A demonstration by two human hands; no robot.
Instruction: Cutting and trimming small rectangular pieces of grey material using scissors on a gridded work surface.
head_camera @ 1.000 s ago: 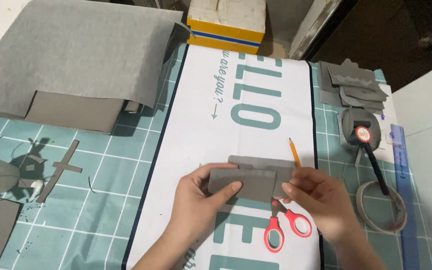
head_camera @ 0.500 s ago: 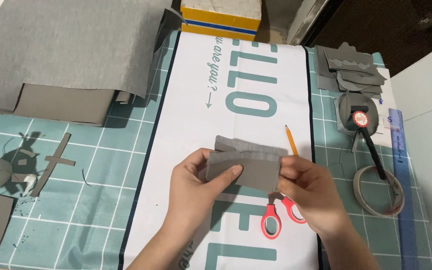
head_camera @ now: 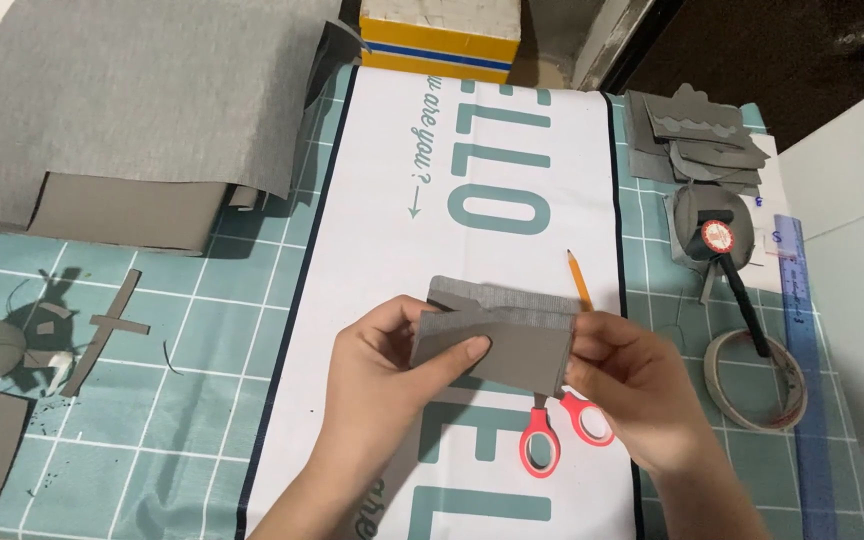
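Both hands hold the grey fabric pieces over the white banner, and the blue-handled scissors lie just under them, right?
Not quite: the scissors have red handles, not blue, as the head view shows. The rest holds: the left hand and the right hand hold the grey fabric pieces over the white banner.

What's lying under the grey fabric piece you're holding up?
Under the grey fabric piece, held by the left hand and right hand, red scissor handles and a pencil poke out on the white banner. The scissor blades are covered.
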